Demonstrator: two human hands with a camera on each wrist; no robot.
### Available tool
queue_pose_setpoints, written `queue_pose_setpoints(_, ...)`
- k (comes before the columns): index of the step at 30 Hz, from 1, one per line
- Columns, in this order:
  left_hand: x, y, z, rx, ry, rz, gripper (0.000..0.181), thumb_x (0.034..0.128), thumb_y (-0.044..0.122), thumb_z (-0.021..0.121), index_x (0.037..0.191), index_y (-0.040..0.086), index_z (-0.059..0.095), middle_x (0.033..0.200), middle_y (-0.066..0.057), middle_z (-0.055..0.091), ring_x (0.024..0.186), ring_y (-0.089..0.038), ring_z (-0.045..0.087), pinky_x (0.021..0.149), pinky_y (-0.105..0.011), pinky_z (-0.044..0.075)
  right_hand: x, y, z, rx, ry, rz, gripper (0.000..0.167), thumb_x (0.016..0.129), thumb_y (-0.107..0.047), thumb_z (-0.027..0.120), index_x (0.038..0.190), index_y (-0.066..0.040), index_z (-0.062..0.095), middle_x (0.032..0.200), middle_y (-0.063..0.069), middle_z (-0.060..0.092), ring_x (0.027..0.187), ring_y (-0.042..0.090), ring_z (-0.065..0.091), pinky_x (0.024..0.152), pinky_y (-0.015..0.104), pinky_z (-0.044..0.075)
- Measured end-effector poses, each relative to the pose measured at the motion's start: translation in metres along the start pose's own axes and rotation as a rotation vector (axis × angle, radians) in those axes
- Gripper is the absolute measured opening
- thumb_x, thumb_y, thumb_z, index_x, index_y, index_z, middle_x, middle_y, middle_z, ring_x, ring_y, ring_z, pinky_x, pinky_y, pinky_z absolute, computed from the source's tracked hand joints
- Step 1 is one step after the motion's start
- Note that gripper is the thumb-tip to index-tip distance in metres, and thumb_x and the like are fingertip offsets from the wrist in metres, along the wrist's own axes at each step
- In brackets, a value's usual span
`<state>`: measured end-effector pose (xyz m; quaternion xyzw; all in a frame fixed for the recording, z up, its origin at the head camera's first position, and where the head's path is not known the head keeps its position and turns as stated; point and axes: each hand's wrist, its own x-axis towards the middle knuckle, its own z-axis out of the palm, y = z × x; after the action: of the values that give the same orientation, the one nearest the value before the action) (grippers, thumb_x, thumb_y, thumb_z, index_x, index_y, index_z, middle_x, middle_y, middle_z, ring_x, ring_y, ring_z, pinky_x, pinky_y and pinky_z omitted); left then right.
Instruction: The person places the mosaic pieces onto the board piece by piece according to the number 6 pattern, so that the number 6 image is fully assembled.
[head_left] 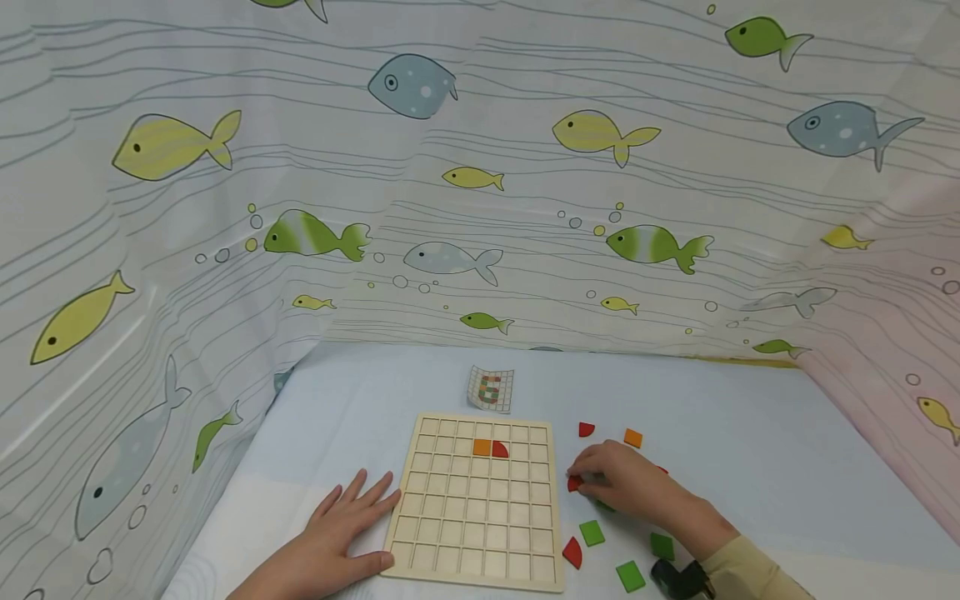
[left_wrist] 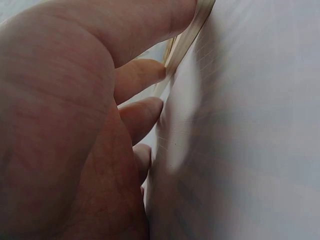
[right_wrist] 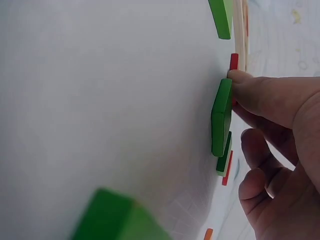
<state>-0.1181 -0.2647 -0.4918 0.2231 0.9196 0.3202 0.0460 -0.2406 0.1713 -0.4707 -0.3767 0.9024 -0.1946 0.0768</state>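
Observation:
My left hand [head_left: 337, 529] rests at the left edge of a wooden grid board [head_left: 457, 509]; its fingers are spread, and the thumb touches the lower left corner. In the left wrist view, thumb and fingertips meet the board's side. To the right of the board, my right hand [head_left: 626, 479] pinches a red quarter-circle tile [head_left: 574, 483] between thumb and finger, low over the table. The right wrist view shows that red tile [right_wrist: 234, 61] mostly hidden by the thumb, close to a green tile [right_wrist: 221, 117]. On the board, an orange square tile [head_left: 482, 447] adjoins a red quarter-circle [head_left: 500, 450].
A small pattern card [head_left: 491, 389] lies behind the board. Around the right hand are loose tiles: an orange square [head_left: 633, 437], red quarter-circles [head_left: 572, 552] and several green squares [head_left: 592, 532]. A fish-patterned curtain [head_left: 525, 208] surrounds the table.

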Motion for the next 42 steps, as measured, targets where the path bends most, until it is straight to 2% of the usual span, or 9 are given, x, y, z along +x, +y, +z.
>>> queue_pose_setpoints(4,0.000,-0.001,0.000,0.001,0.000,0.001,0.071,0.0922,0.051,0.064,0.149,0.013,0.046,0.159,-0.010,0.030,0.143,-0.050,0.012,0.105,-0.014,-0.017,-0.001,-0.001,0.000,-0.038,0.013,0.020,0.022,0.087,-0.017,0.078,0.109,-0.014,0.077,0.105,-0.014,0.066,0.099,0.010,0.059,0.083,0.031,0.052)
queue_pose_setpoints(12,-0.002,-0.001,0.001,-0.003,0.012,0.008,0.070,0.0922,0.051,0.064,0.149,0.014,0.047,0.158,-0.010,0.031,0.145,-0.045,0.011,0.105,-0.014,-0.017,0.001,-0.001,-0.001,-0.036,0.047,0.033,0.026,0.088,-0.020,0.077,0.113,-0.012,0.075,0.105,-0.014,0.064,0.098,0.008,0.057,0.084,0.031,0.052)
queue_pose_setpoints(15,-0.002,-0.002,0.001,-0.008,0.014,0.021,0.069,0.0925,0.050,0.064,0.149,0.014,0.047,0.158,-0.012,0.032,0.148,-0.036,0.008,0.105,-0.014,-0.016,0.004,-0.002,-0.002,-0.048,0.054,0.031,0.027,0.088,-0.021,0.077,0.114,-0.013,0.075,0.106,-0.012,0.064,0.100,0.009,0.057,0.084,0.031,0.052)
queue_pose_setpoints(20,-0.003,-0.002,0.001,-0.018,0.010,0.035,0.068,0.0931,0.048,0.064,0.149,0.013,0.046,0.158,-0.014,0.032,0.149,-0.013,-0.004,0.104,-0.014,-0.017,0.010,-0.007,-0.005,-0.042,0.056,-0.005,0.026,0.088,-0.020,0.077,0.113,-0.013,0.076,0.104,-0.011,0.064,0.096,0.010,0.057,0.082,0.030,0.052)
queue_pose_setpoints(24,-0.003,-0.002,0.001,-0.025,0.009,0.035,0.069,0.0929,0.048,0.064,0.149,0.012,0.047,0.158,-0.014,0.031,0.147,-0.006,-0.007,0.104,-0.014,-0.017,0.017,-0.012,-0.007,-0.024,0.058,-0.032,0.025,0.089,-0.019,0.076,0.113,-0.012,0.076,0.101,-0.012,0.063,0.093,0.008,0.057,0.079,0.028,0.051)
queue_pose_setpoints(28,-0.002,-0.002,0.001,-0.029,0.009,0.034,0.069,0.0926,0.049,0.065,0.149,0.012,0.047,0.158,-0.013,0.031,0.149,-0.015,-0.003,0.104,-0.014,-0.016,0.024,-0.016,-0.007,-0.034,0.051,-0.040,0.025,0.090,-0.020,0.075,0.114,-0.013,0.075,0.102,-0.013,0.062,0.094,0.008,0.057,0.080,0.028,0.051)
queue_pose_setpoints(35,-0.002,-0.001,0.000,-0.011,0.010,0.014,0.071,0.0917,0.051,0.065,0.148,0.012,0.048,0.158,-0.012,0.031,0.145,-0.046,0.011,0.104,-0.014,-0.016,0.038,-0.024,-0.007,-0.040,0.032,-0.060,0.026,0.091,-0.024,0.074,0.116,-0.016,0.075,0.105,-0.012,0.062,0.096,0.010,0.056,0.083,0.030,0.051)
queue_pose_setpoints(42,-0.001,-0.002,0.000,0.003,0.006,0.016,0.070,0.0933,0.051,0.063,0.150,0.013,0.045,0.158,-0.012,0.030,0.144,-0.049,0.012,0.103,-0.014,-0.018,0.052,-0.031,-0.006,-0.037,0.030,-0.087,0.026,0.092,-0.023,0.073,0.117,-0.017,0.074,0.106,-0.010,0.062,0.097,0.008,0.055,0.083,0.029,0.050)
